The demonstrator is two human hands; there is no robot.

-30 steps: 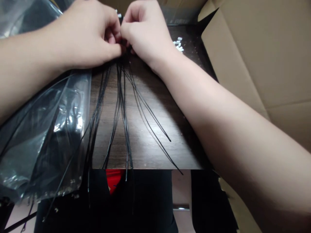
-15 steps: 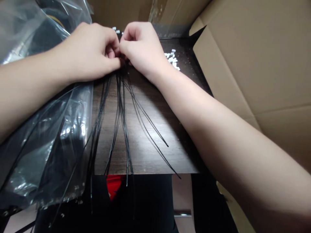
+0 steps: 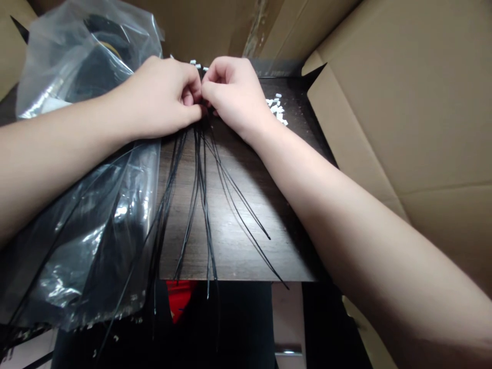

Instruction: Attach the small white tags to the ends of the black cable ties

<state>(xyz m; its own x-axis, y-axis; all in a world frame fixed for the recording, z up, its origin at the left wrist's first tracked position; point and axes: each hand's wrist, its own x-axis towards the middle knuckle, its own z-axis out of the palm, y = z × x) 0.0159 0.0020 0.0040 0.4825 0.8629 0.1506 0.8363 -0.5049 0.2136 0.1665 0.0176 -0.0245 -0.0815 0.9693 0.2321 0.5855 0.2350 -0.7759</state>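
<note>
- Fingers [image 3: 193, 92] of both hands were curled in tight and met at the middle of the far part of the bench, pinching together around the top of a bunch of thin black strips; the fingertips hid exactly what they gripped.
- The left hand [image 3: 161, 97] lay on the left of that pinch and the right hand [image 3: 234, 89] on the right, knuckles up, nearly touching each other.
- Those black cable ties [image 3: 202, 169] fanned out from between the hands toward the near side, lying across the bench in loose groups.
- Several ties ran past the near edge of the dark wood-grain bench [image 3: 234, 251] and hung down, while one tip [image 3: 269, 238] rested on the wood just short of that edge.
- Small white plastic bits [image 3: 277, 108] lay in a scattered heap on the bench just right of the right hand, and a few more [image 3: 197, 65] showed just beyond the hands.
- A clear plastic bag [image 3: 88, 220] lay on the left, partly over the bench edge and under the left forearm [image 3: 57, 148], with more black ties visible through it.
- Tan cardboard box flaps [image 3: 400, 102] rose along the right and far sides, beside the right forearm [image 3: 346, 215].
- Below the near edge were dark trousers [image 3: 230, 323] and a patch of red cloth [image 3: 179, 300], with a short metal bar [image 3: 288, 351] further right.
</note>
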